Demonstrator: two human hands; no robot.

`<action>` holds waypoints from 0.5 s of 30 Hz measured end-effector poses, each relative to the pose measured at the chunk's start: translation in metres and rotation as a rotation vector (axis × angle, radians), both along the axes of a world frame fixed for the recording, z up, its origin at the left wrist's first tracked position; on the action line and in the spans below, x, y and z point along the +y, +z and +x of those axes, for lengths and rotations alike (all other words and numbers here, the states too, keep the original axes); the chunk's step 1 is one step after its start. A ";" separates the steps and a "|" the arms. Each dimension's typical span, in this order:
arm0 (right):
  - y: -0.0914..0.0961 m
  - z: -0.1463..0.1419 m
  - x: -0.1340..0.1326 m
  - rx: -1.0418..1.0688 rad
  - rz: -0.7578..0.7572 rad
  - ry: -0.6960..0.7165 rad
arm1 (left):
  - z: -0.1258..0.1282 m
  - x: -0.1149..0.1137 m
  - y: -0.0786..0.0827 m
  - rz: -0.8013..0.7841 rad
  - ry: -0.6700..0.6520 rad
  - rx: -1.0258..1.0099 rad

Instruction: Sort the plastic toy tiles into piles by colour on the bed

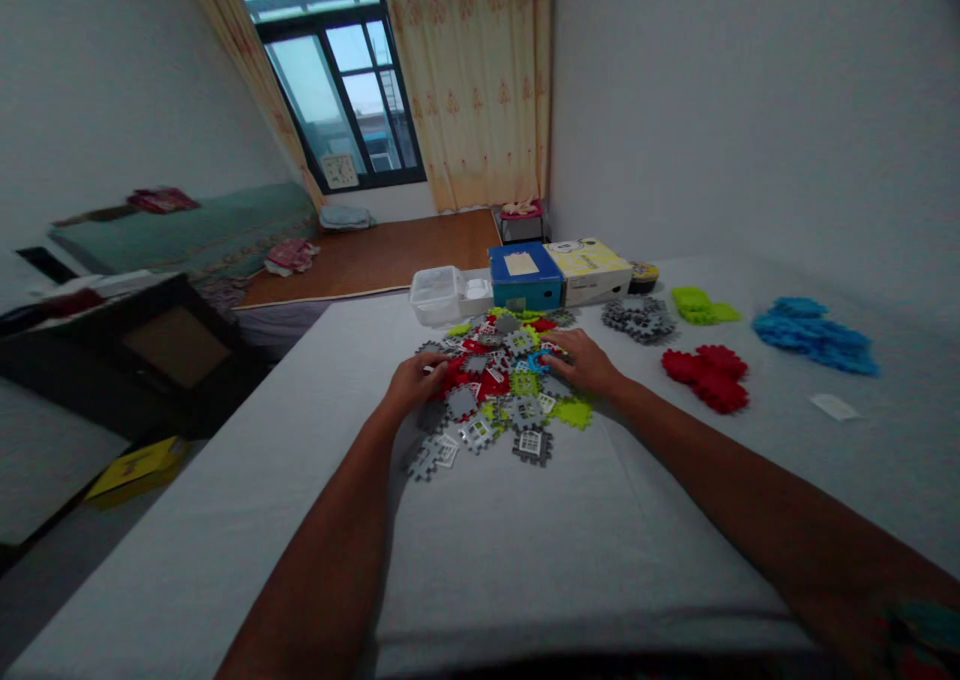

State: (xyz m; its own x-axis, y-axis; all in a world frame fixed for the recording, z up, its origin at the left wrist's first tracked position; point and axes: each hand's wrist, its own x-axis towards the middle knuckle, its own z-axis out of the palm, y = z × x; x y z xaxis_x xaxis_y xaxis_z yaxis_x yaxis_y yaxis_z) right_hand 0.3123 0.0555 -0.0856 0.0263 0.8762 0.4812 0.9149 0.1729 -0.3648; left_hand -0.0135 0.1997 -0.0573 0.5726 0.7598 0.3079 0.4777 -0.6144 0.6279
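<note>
A mixed pile of flat, tooth-edged building pieces in red, grey, lime and blue lies on the white-covered table, with small white window pieces among them. At its left side, my left hand is closed, fingertips at a red toothed piece. My right hand reaches into the pile's right side, thumb and fingers bent round a small blue piece. The fingertips of both hands are partly lost among the pieces. Grey pieces with white window inserts lie at the pile's near edge.
To the right are sorted heaps: grey, lime, red and blue. A white piece lies near the blue heap. Behind the pile stand a clear plastic container, a blue box and a yellow-white box.
</note>
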 end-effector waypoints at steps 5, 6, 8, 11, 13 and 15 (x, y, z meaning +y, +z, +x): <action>-0.004 -0.006 -0.004 -0.078 -0.108 0.045 | -0.005 -0.011 0.017 -0.214 -0.250 0.114; -0.003 -0.007 -0.005 -0.083 -0.107 0.034 | -0.005 -0.013 0.019 -0.214 -0.268 0.128; 0.002 -0.011 -0.006 -0.074 -0.076 0.005 | -0.004 -0.015 0.021 -0.194 -0.283 0.141; 0.012 -0.025 -0.009 -0.019 0.025 0.037 | 0.001 -0.018 0.021 -0.191 -0.263 0.100; 0.019 -0.038 -0.013 0.010 0.086 0.142 | 0.007 -0.021 0.020 -0.229 -0.229 0.025; 0.025 -0.053 -0.017 -0.004 0.109 0.285 | 0.015 -0.026 0.017 -0.301 -0.222 -0.049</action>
